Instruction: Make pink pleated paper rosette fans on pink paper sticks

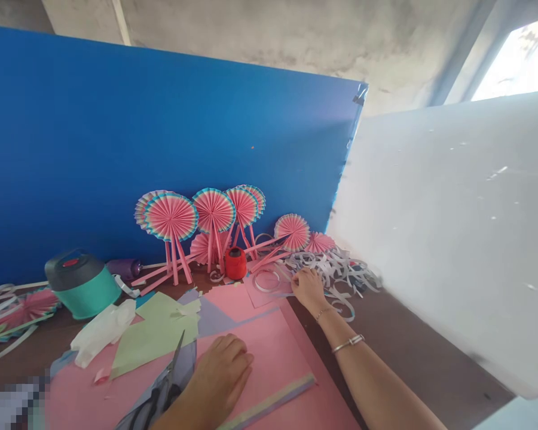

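My left hand [224, 373] rests on a large pink paper sheet [269, 340], fingers loosely bent, with no held thing showing. Left of it are scissors [174, 364] with dark handles, blades pointing up and away. Across the sheet's near part runs a yellow-and-grey paper strip [269, 403]. My right hand [308, 289] reaches farther forward, fingers curled down at the edge of a smaller pink sheet [262, 292], beside a heap of white and grey paper strips [345, 269]. What its fingertips hold, if anything, is hidden. A pale ring [268, 281] lies on that smaller sheet, just left of the hand.
Several pleated pink paper fans [171, 216] on stick legs lean against a blue board [206, 131]. A red container [235, 263], a teal-and-black container [84, 285], green paper [155, 331] and crumpled white material [103, 331] are on the brown table [412, 340]. A white panel [448, 227] borders the right.
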A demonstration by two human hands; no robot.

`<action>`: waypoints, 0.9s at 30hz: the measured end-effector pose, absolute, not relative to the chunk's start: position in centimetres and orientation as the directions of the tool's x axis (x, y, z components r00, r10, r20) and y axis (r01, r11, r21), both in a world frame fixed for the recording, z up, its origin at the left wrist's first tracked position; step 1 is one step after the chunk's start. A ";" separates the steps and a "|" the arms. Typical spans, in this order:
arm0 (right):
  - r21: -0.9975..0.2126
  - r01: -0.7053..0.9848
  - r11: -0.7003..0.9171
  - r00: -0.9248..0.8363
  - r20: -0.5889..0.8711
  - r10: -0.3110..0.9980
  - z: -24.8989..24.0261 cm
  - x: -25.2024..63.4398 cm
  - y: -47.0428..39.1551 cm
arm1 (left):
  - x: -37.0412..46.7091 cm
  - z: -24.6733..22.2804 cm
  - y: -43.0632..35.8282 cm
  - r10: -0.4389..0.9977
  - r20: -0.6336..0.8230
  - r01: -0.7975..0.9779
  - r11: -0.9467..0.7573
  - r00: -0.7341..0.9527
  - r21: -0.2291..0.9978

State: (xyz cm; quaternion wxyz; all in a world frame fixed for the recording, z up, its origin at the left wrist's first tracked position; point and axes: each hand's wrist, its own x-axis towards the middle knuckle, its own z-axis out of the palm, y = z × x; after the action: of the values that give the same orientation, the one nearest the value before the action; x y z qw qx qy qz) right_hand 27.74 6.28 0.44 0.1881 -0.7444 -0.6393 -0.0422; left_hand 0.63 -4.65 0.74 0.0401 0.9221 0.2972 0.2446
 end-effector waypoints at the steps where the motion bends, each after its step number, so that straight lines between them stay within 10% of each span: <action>1: -0.227 0.968 -0.108 0.178 0.314 0.932 0.6 27.8 6.2 | 0.6 0.7 -4.6 0.569 0.439 0.519 -0.820 0.695 0.240; 7: -0.484 0.844 0.231 0.056 0.509 0.859 2.3 26.8 5.1 | -0.6 0.7 -3.3 0.805 0.407 0.534 -0.591 0.431 0.604; 12: -0.824 0.499 0.269 -0.126 0.239 0.963 2.7 22.8 3.3 | -3.3 1.5 -0.7 0.999 0.052 0.353 -0.044 -0.012 0.935; 18: -0.898 0.400 0.180 -0.296 0.059 0.953 2.3 19.6 2.0 | -4.2 2.9 -0.1 0.974 -0.223 0.198 0.210 0.047 0.958; 27: -0.839 0.514 0.179 -0.315 0.009 0.949 2.9 19.4 1.6 | -4.7 3.4 -0.2 0.957 -0.236 0.294 0.180 0.169 0.939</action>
State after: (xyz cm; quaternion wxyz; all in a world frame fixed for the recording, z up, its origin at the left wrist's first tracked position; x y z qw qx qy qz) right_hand 19.40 1.55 2.92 0.2827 -0.5122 -0.7139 0.3848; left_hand -4.68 -0.20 3.36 0.5238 0.5568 0.5618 0.3164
